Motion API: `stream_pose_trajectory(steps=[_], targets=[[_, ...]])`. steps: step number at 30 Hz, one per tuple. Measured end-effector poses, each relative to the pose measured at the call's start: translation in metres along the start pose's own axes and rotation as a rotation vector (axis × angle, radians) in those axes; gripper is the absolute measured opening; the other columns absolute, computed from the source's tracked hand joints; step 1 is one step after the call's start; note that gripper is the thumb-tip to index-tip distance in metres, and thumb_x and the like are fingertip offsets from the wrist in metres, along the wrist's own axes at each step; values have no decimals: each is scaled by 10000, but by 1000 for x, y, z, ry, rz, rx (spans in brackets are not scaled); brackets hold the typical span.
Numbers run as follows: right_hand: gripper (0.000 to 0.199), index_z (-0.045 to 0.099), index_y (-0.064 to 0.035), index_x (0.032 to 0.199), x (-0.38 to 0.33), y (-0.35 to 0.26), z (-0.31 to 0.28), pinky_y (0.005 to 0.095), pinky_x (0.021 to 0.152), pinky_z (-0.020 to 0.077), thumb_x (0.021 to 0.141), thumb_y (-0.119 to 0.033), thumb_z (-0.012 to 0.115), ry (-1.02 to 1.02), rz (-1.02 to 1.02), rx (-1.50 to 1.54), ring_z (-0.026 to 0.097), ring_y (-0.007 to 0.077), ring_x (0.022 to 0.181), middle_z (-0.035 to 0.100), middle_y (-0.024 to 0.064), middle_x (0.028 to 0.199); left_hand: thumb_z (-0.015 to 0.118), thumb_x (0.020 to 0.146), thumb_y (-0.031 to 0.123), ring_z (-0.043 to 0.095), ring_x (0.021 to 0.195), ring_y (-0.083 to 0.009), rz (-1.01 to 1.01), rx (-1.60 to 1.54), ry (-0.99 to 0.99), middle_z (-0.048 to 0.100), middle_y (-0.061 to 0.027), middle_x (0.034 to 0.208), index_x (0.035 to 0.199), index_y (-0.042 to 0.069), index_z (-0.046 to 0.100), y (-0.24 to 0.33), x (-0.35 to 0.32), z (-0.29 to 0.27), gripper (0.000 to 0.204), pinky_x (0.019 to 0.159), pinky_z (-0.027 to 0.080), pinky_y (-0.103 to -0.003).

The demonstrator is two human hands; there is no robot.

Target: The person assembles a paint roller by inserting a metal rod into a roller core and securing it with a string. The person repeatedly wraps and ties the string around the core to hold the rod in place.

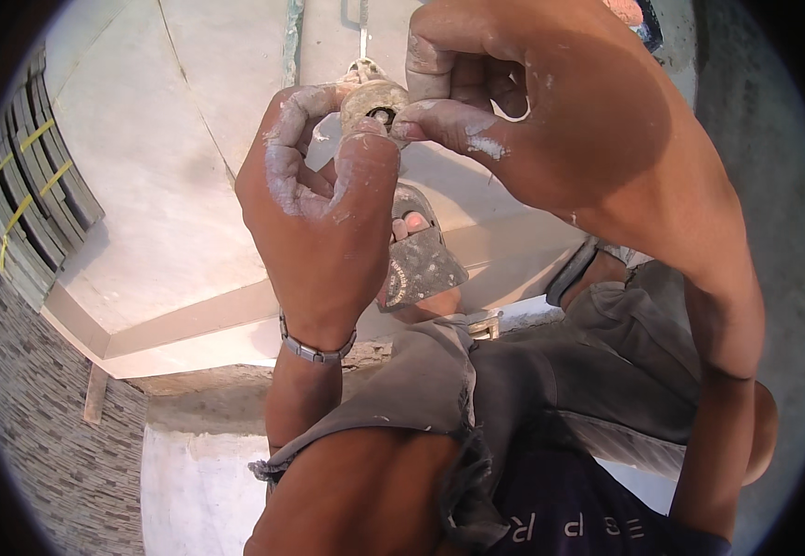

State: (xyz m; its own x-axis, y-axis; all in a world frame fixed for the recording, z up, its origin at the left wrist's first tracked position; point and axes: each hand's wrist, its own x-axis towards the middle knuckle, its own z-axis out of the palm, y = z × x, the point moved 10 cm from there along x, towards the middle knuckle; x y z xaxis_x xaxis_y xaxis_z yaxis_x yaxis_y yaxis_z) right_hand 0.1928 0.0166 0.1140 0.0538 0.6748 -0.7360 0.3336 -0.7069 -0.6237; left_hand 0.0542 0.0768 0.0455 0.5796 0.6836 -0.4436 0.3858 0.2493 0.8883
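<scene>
And here's the right hand (560,111), upper right of the frame, thumb and forefinger pinching at the rim; the left hand (323,204) pinches the round part (374,95) at upper centre. Looks like fingertip adjusting; next, probably, a steady left hold. Pale letters (573,530), lower edge, upside down.

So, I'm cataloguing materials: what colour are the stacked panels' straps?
The straps are yellow, in the head view.

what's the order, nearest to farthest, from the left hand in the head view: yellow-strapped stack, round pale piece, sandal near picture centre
1. Round pale piece: pinched in the left hand.
2. Sandal: just right of that hand in the picture.
3. Yellow-strapped stack: far off at the picture's left.
</scene>
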Motion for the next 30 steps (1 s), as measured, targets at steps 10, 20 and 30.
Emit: stream_pose_trajectory(steps=[10, 20, 30], targets=[[281, 641, -20, 1090, -39, 9, 0, 423, 777, 525, 827, -56, 732, 664, -621, -245, 638, 300, 948, 635, 154, 1098, 706, 954, 89, 463, 688, -9, 101, 22, 6, 657, -32, 989, 1141, -56, 668, -12, 4, -7, 240, 566, 349, -184], [588, 563, -118, 1448, 25, 268, 176, 474, 1130, 490, 874, -52, 672, 13, -283, -757, 500, 367, 1374, 473, 121, 1570, 666, 870, -50, 650, 1082, -164, 203, -239, -13, 620, -119, 1219, 1282, -56, 594, -10, 10, -3, 418, 920, 565, -323], [382, 617, -61, 1304, 32, 274, 174, 458, 1022, 525, 925, -106, 604, 132, -406, -910, 539, 338, 1325, 581, 126, 1401, 871, 710, -28, 697, 1026, -366, 606, 344, -59, 691, -181, 1164, 1222, -10, 625, -8, 7, 18, 568, 879, 585, -416]])
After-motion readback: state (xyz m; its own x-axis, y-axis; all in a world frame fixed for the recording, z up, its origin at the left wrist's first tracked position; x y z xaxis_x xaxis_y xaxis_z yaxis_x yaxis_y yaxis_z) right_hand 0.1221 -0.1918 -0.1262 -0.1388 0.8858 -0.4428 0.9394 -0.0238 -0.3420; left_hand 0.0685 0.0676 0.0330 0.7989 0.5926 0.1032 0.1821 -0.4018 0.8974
